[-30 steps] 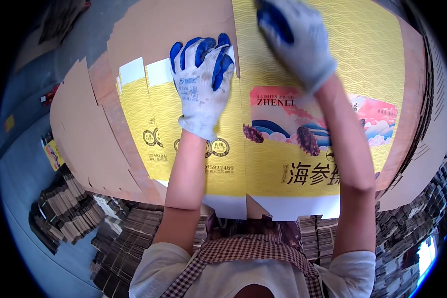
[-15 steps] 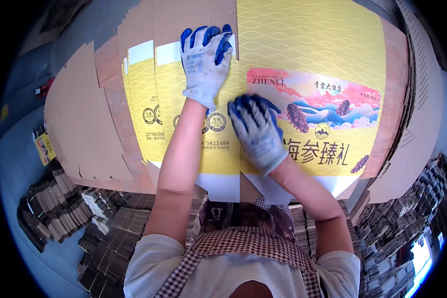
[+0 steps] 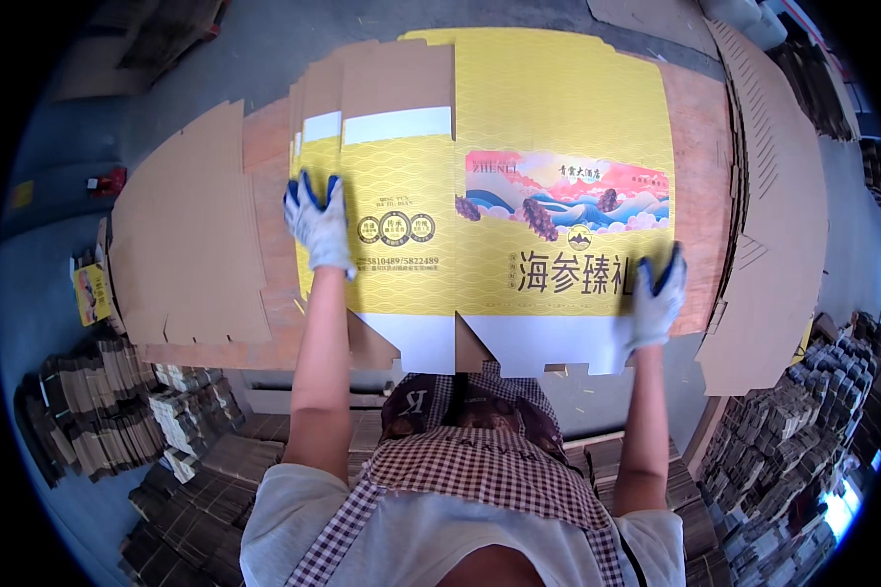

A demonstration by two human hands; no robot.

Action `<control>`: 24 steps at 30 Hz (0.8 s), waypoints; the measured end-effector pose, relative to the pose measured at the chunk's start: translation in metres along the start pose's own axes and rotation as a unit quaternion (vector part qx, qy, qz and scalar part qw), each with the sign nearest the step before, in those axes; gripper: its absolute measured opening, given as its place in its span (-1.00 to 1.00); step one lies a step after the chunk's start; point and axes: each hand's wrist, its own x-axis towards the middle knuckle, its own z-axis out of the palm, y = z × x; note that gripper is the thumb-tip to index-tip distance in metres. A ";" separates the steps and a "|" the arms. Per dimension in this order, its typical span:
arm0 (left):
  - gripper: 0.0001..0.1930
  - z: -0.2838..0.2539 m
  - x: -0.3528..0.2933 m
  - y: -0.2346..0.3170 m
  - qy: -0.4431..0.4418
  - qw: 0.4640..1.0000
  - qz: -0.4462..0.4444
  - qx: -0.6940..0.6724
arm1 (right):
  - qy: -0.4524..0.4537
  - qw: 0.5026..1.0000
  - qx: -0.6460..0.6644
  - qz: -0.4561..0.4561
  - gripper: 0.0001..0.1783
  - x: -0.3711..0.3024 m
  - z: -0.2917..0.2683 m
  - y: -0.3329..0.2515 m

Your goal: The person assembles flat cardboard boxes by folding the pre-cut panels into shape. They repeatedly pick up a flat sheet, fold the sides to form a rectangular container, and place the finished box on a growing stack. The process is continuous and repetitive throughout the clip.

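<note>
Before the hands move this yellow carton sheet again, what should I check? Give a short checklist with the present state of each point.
1. Left hand on the left edge of the yellow carton sheet: ok.
2. Right hand on the sheet's lower right corner: ok.
3. Sheet lying flat: ok.
4. Both hands gloved: ok.
5. Edges square with the brown cardboard stack beneath: cannot tell.

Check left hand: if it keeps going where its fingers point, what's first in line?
The left hand rests on the yellow carton sheet, fingers pointing away. Straight on, it would likely cross the sheet's white strip, then its brown flap.
</note>
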 end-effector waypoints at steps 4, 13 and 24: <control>0.01 -0.012 0.006 -0.106 -0.093 0.988 -0.119 0.016 | -0.117 0.980 0.022 0.159 -0.20 0.058 0.033 0.048; 0.20 -0.026 0.004 -0.096 -0.184 0.961 -0.172 -0.114 | -0.076 0.990 -0.094 0.073 0.10 0.014 0.081 -0.053; 0.10 -0.035 0.010 -0.088 -0.176 0.983 -0.052 -0.029 | -0.110 0.982 -0.074 0.131 0.04 0.014 0.072 -0.042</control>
